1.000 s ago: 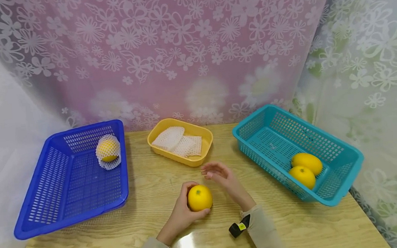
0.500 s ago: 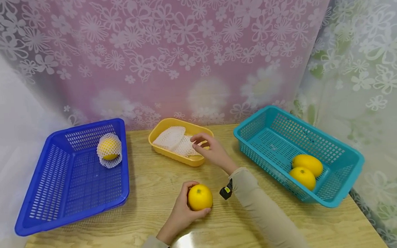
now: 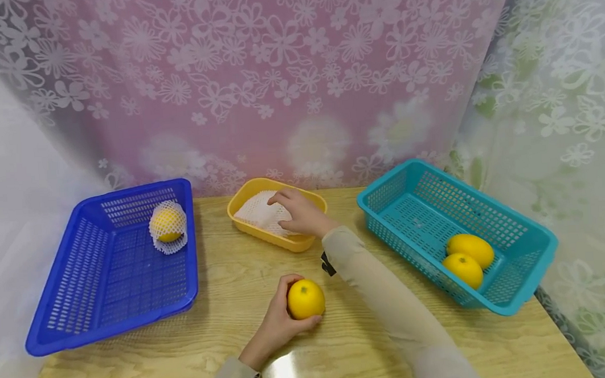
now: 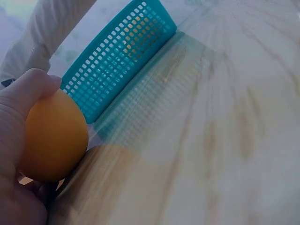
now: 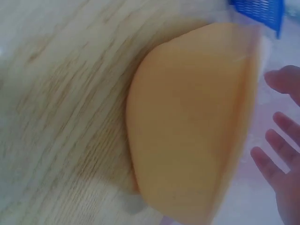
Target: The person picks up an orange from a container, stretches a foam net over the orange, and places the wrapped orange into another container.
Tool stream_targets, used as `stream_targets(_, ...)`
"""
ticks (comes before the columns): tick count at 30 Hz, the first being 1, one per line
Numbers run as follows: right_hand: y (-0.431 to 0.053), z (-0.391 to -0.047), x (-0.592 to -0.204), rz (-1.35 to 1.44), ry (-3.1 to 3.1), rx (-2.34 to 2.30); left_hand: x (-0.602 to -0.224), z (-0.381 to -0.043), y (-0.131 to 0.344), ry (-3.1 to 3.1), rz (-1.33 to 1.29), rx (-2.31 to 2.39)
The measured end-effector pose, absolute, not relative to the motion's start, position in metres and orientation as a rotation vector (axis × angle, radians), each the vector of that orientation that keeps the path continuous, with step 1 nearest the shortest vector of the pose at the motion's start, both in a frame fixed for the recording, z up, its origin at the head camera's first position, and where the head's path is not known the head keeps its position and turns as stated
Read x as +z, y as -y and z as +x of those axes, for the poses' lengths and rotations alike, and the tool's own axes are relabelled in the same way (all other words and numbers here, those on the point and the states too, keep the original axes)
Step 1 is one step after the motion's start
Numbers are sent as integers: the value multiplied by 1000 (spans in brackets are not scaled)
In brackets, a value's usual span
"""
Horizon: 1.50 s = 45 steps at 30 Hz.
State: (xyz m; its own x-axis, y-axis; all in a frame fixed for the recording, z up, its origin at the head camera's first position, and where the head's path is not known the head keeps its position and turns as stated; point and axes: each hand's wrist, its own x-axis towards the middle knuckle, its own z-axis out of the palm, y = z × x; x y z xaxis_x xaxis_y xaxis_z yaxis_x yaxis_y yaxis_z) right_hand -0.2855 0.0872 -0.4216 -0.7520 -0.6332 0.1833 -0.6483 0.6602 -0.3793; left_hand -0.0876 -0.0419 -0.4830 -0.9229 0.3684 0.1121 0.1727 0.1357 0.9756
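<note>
In the head view my left hand (image 3: 278, 325) grips a round yellow fruit (image 3: 306, 299) at the front middle of the table, thumb and fingers curled about its side. The left wrist view shows the same fruit (image 4: 56, 136) against the palm, low over the tabletop. My right hand (image 3: 300, 213) is over a small yellow tub (image 3: 295, 245), its fingers spread above white foam net sleeves (image 3: 254, 210). The right wrist view has the fingers (image 5: 267, 166) apart, just past the tub's rim, with nothing seen between them. Part of the sleeves is hidden under the hand.
A blue basket (image 3: 117, 330) on the left holds one yellow fruit in a foam net (image 3: 168, 226). At the right stands a teal basket (image 3: 515, 223) with two bare yellow fruits (image 3: 469, 251). A pink floral curtain (image 3: 277, 99) hangs behind the wooden table (image 3: 225, 273).
My right hand has moved from beside the fruit, forward and left, to over the sleeves in the tub. The left hand has stayed in place, holding the fruit.
</note>
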Motion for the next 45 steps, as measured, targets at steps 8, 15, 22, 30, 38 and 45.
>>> stream_targets(8, -74, -297, -434, 1123, 2959, 327, -481, -88, 43, -2265, 555, 1855)
stream_targets(15, -64, -301, -436, 1110, 2920, 189, -482, -89, 42, -2248, 565, 1872)
stream_targets(22, -60, -304, -437, 1130, 2737, 90, -485, -90, 41, -2245, 578, 1894)
stream_targets(30, -57, -305, -429, 1145, 2626, 189, -488, -91, 41, -2247, 599, 1894)
stream_targets(38, -61, -302, -400, 1075, 2591, 353, -487, -90, 41, -2267, 590, 1886)
stream_targets(45, -73, -294, -374, 1014, 2564, 456, -486, -88, 41, -2300, 574, 1884)
